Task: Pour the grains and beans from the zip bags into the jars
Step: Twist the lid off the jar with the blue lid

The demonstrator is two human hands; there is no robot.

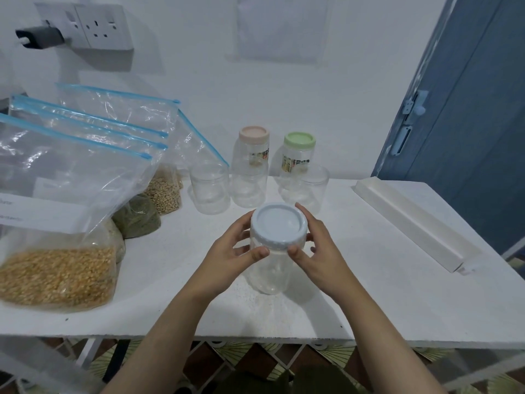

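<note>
- Your left hand [238, 245] is curled round the left side of the clear jar [268, 268], thumb tip pressed on the wall just under the lid.
- Your right hand [315, 245] wraps the other side, thumb at the rim of the pale blue lid [279, 229], fingers reaching round the back; both hands are grasping the jar, forearms coming in from below.
- The jar stands upright on the white table [383, 294], near the front edge, lid on, looking empty, right between your palms.
- Behind it sit three open lidless jars [210, 189], and further back a pink-lidded jar [253, 146] and a green-lidded jar [299, 153], all clear of your hands.
- To your left the zip bags [85, 155] stand in a row: the nearest holds yellow grains [56, 277], beyond it green beans [137, 217] and tan grains [163, 191].
- A long white box [412, 220] lies along the right of the table, well apart from the jar.
- A wall socket [102, 27] sits above the bags, a blue door [468, 109] to the right.
</note>
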